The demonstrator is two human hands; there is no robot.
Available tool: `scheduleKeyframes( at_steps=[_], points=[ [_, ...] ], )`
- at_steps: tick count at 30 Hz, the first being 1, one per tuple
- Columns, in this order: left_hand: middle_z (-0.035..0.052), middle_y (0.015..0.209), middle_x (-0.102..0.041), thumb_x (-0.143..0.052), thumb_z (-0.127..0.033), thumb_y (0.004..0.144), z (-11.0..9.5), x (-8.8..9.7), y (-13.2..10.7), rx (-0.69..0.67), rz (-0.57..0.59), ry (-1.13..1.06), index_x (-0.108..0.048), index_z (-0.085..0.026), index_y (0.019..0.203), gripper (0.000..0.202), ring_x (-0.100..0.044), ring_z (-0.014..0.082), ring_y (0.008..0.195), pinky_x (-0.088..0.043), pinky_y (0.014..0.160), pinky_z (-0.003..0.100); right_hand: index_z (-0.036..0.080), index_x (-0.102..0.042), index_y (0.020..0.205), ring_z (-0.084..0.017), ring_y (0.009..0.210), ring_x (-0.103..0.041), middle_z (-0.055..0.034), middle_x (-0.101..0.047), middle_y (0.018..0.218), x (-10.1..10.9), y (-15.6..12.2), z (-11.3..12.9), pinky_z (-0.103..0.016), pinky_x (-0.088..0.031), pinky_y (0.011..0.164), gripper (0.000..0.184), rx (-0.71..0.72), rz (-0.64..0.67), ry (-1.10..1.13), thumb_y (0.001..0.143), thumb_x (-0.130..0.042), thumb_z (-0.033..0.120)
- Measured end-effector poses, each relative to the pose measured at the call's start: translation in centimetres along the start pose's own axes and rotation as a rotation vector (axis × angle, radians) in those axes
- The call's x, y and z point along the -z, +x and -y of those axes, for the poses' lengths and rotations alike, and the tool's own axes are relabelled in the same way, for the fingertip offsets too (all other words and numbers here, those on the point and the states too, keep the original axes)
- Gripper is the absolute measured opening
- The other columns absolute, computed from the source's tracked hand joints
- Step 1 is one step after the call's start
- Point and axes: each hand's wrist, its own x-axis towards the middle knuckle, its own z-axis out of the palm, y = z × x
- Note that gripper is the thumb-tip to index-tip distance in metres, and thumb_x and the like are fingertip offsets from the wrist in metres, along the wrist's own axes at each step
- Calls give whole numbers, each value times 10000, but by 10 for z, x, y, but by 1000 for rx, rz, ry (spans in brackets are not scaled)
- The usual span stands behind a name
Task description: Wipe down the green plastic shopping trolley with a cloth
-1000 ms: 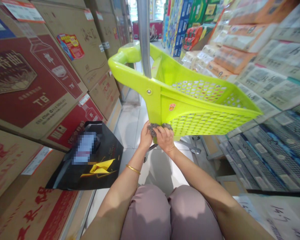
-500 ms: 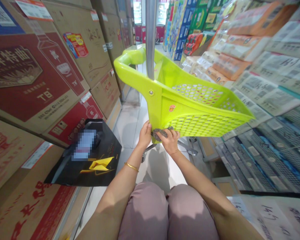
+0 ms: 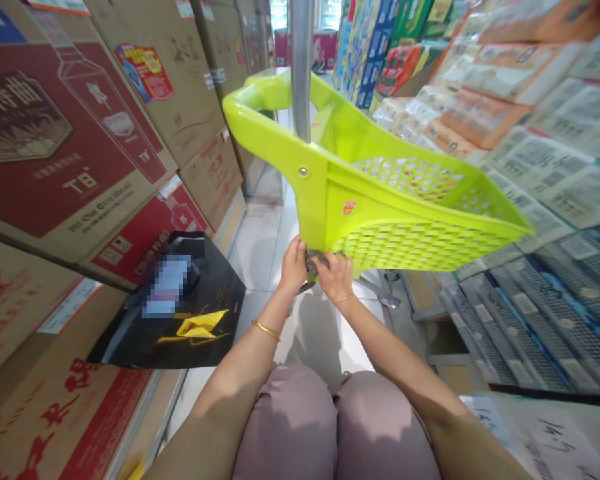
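Note:
A lime-green plastic cart basket (image 3: 380, 200) hangs on a steel pole (image 3: 301, 60) in a shop aisle. Both hands meet at its lower near corner. My right hand (image 3: 336, 277) is closed on a dark grey cloth (image 3: 315, 259) and presses it against the basket's bottom edge. Beside it, my left hand (image 3: 293, 265) is curled against the same corner and touches the cloth; a gold bangle sits on that wrist. My knees in mauve trousers fill the bottom of the view.
Stacked cardboard cartons (image 3: 80, 147) line the left side. A black paper bag (image 3: 180, 307) leans against them near the floor. Shelves of packaged goods (image 3: 530, 153) run along the right. The cart's metal frame (image 3: 375, 293) stands on the pale tiled floor (image 3: 260, 247).
The cloth has slid back left along the basket's bottom edge, and the two hands have drawn close together at the corner. The view has shifted slightly.

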Motion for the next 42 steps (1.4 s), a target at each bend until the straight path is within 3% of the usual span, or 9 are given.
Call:
scheduleKeyframes(
  at_steps=[4, 9, 13, 16, 21, 26, 30, 36, 42],
  points=[
    [105, 1171, -640, -354, -626, 893, -1, 0, 0, -7, -5, 21, -571, -165, 1149, 570, -585, 203, 1090, -441, 974, 342, 296, -702, 897, -161, 833, -445, -38, -590, 900, 2, -2, 0, -306, -298, 744, 209, -7, -14, -1, 889, -508, 216],
    [99, 1133, -656, -360, -630, 888, 2, 2, -1, -34, 6, 1, -583, -172, 1123, 561, -598, 207, 1069, -446, 970, 345, 264, -683, 991, -167, 858, -459, -59, -562, 951, 16, 43, 1, -306, -319, 739, 246, -193, 28, 77, 910, -453, 238],
    [107, 1159, -643, -381, -619, 887, 4, 3, -1, -43, -9, 33, -590, -168, 1113, 546, -578, 228, 1111, -429, 1000, 370, 249, -651, 1056, -187, 934, -464, -77, -552, 1034, 21, 71, 5, -333, -342, 805, 235, -221, -5, 77, 907, -472, 281],
    [99, 1094, -664, -397, -577, 901, 3, 3, -2, -37, -14, 43, -604, -167, 1059, 486, -603, 221, 1052, -457, 963, 371, 259, -660, 1032, -194, 960, -453, -75, -570, 1030, 16, 62, 7, -338, -331, 824, 211, -169, -10, 71, 899, -496, 267],
    [84, 1080, -668, -402, -535, 916, -1, -2, -3, -54, -34, 26, -584, -178, 1100, 441, -616, 188, 1006, -474, 924, 324, 266, -683, 946, -195, 946, -438, -66, -610, 973, 2, 18, 7, -332, -302, 801, 187, -65, -19, 24, 884, -516, 212],
    [111, 1118, -655, -313, -581, 924, -7, -3, -3, -70, -45, 78, -575, -162, 1116, 530, -604, 199, 1037, -467, 923, 328, 260, -690, 910, -179, 892, -446, -65, -621, 950, -4, -8, 7, -324, -295, 760, 189, -78, 127, 22, 892, -504, 233],
    [108, 1075, -662, -276, -596, 925, -11, -4, -3, -86, -30, 92, -573, -164, 1100, 552, -610, 196, 1000, -472, 896, 322, 272, -692, 915, -176, 875, -453, -57, -618, 946, 3, 1, 6, -319, -295, 756, 216, -72, 126, 32, 891, -487, 206],
    [99, 1076, -648, -267, -545, 948, -7, -4, -5, -120, -41, 83, -561, -173, 1094, 497, -596, 195, 1018, -460, 919, 332, 260, -667, 1032, -187, 890, -472, -77, -576, 1001, 15, 47, 1, -320, -317, 776, 235, -243, 57, 34, 897, -475, 270],
    [89, 1119, -610, -462, -350, 910, 7, -12, -14, -104, -101, 95, -523, -189, 1160, 304, -566, 197, 1047, -439, 951, 346, 276, -691, 959, -176, 857, -462, -56, -593, 949, 3, 18, 1, -311, -322, 742, 249, -122, 98, 44, 901, -453, 235]
  ],
)
